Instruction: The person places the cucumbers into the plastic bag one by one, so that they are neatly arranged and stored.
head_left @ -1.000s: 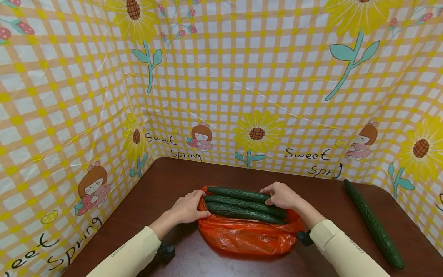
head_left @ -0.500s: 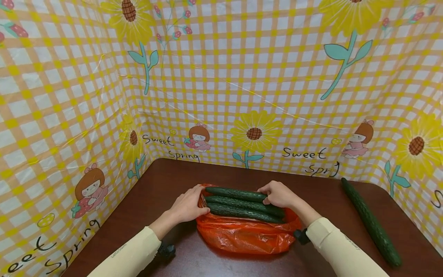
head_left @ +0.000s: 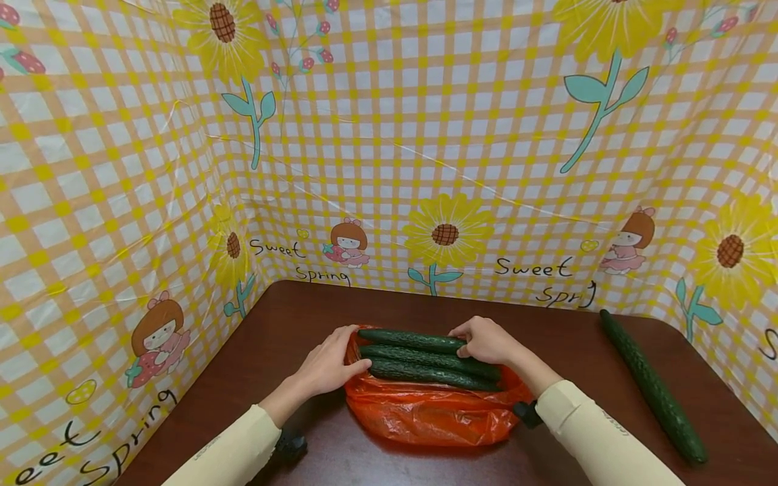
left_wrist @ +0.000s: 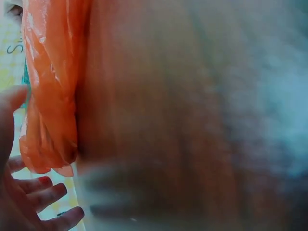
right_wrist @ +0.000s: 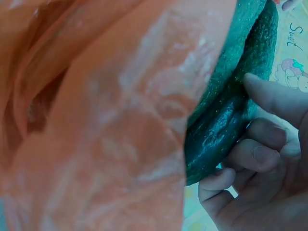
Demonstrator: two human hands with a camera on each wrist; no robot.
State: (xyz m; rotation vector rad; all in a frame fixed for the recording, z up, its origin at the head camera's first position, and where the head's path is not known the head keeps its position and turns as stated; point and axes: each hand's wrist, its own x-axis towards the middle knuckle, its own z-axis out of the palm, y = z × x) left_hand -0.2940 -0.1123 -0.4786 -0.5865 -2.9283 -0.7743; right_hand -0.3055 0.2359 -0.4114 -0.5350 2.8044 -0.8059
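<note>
Head view: right hand [head_left: 489, 341] curled round end of top cucumber [head_left: 410, 339], barely shifted since a second ago. Left hand [head_left: 328, 364] pinches orange bag [head_left: 431, 412] rim. Loose cucumber [head_left: 653, 385] lies well right of the right hand.

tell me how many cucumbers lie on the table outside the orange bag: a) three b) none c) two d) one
d: a single cucumber lies on the table to the right, apart from the orange bag, where three more cucumbers sit between the left hand and the right hand.
</note>
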